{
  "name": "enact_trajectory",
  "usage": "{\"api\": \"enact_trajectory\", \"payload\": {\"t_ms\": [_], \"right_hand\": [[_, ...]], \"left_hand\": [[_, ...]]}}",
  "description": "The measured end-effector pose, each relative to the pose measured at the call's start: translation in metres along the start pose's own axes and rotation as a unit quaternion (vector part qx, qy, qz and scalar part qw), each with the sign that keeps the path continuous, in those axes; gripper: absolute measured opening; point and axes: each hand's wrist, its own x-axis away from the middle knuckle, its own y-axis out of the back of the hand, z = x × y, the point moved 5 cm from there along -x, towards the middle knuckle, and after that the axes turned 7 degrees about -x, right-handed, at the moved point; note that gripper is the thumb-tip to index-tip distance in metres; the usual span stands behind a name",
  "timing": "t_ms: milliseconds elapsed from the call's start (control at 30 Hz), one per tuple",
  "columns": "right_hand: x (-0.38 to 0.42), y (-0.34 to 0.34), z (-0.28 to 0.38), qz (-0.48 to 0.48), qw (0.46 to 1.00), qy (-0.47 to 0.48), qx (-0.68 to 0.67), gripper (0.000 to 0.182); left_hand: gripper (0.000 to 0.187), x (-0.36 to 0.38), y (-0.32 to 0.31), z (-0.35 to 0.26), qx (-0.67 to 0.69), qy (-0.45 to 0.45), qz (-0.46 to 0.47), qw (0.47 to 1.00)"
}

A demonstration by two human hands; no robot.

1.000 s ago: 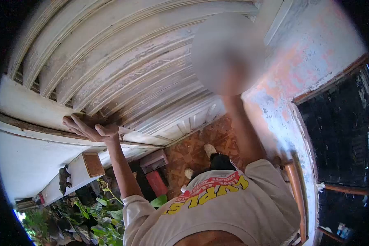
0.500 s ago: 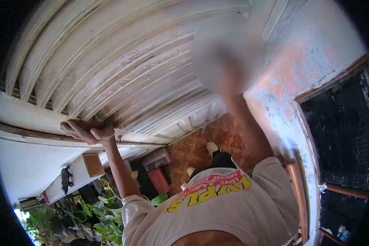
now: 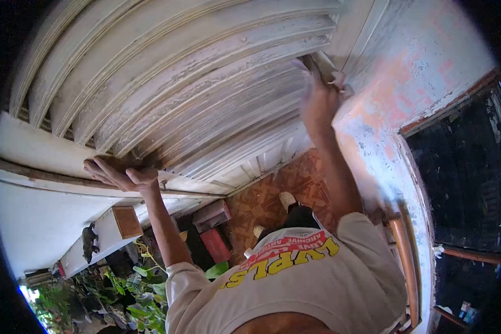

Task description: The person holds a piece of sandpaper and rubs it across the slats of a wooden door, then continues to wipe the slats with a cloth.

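A louvred door [image 3: 206, 72] with whitish, worn slats fills the upper part of the view. At its left edge my left hand [image 3: 122, 173] rests with fingers stretched out and palm turned up to the slat ends. My right hand [image 3: 320, 106] is up at the slats' right end, beside the door frame. Its fingers are closed round a pale, crumpled piece [image 3: 339, 82] that looks like cloth, though blur and the hand hide most of it.
A wall with peeling paint [image 3: 395, 94] stands close on the right, next to a dark window opening [image 3: 456, 183]. A wooden rail [image 3: 404, 267] runs by my right side. Leafy plants [image 3: 145, 289] and a white cabinet [image 3: 103, 236] are at lower left. My feet stand on brown patterned floor [image 3: 261, 203].
My right hand was a smear over the slats' right end and now shows more clearly, lower on the frame's edge. My left hand has barely moved.
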Motion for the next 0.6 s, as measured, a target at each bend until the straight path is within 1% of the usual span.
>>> {"api": "enact_trajectory", "payload": {"t_ms": [33, 67, 133, 167, 233, 267, 300, 367, 400, 433, 500, 533, 567, 600], "right_hand": [[0.005, 0.005, 0.017, -0.106, 0.992, 0.059, 0.025, 0.051], [0.002, 0.004, 0.017, -0.114, 0.991, 0.068, 0.022, 0.051], [0.018, -0.002, 0.014, -0.023, 0.989, 0.132, 0.066, 0.053], [0.011, 0.003, 0.004, -0.026, 0.989, 0.129, 0.069, 0.053], [-0.011, 0.015, -0.008, -0.035, 0.985, 0.108, 0.133, 0.058], [0.001, 0.008, -0.001, -0.039, 0.991, 0.09, 0.094, 0.053], [0.006, 0.011, 0.0, -0.045, 0.99, 0.093, 0.092, 0.053], [0.013, 0.011, -0.003, -0.015, 0.984, 0.129, 0.123, 0.054], [0.008, 0.013, -0.007, 0.01, 0.984, 0.128, 0.125, 0.056], [0.005, 0.012, -0.005, 0.011, 0.983, 0.129, 0.127, 0.056], [0.005, 0.01, -0.001, -0.013, 0.988, 0.049, 0.149, 0.057], [0.013, 0.004, 0.013, -0.085, 0.988, 0.059, 0.117, 0.056], [0.015, 0.004, 0.017, -0.085, 0.988, 0.063, 0.114, 0.056], [0.02, 0.003, 0.022, -0.062, 0.989, 0.092, 0.1, 0.056]], "left_hand": [[0.067, 0.001, 0.004, 0.0, -0.003, 0.014, 0.03, 0.999], [0.066, -0.001, -0.002, 0.0, -0.005, 0.027, 0.045, 0.999], [0.066, -0.001, -0.001, 0.002, 0.005, 0.025, 0.04, 0.999], [0.067, 0.0, -0.003, 0.002, 0.017, 0.022, 0.033, 0.999], [0.067, -0.001, -0.002, -0.001, 0.014, 0.029, 0.041, 0.999], [0.068, -0.002, 0.0, -0.001, 0.009, 0.034, 0.048, 0.998], [0.068, -0.002, -0.003, 0.001, 0.009, 0.032, 0.042, 0.999], [0.068, 0.002, -0.003, 0.006, 0.012, 0.014, 0.028, 0.999], [0.068, 0.002, -0.003, 0.008, 0.013, 0.013, 0.031, 0.999], [0.068, 0.003, -0.005, 0.008, 0.005, 0.011, 0.035, 0.999], [0.068, 0.009, 0.0, 0.009, -0.009, 0.016, 0.049, 0.999], [0.068, 0.009, -0.002, 0.009, -0.002, 0.019, 0.043, 0.999], [0.069, 0.008, -0.004, 0.011, 0.005, 0.018, 0.039, 0.999], [0.069, 0.003, -0.003, 0.006, 0.004, 0.027, 0.036, 0.999]]}}
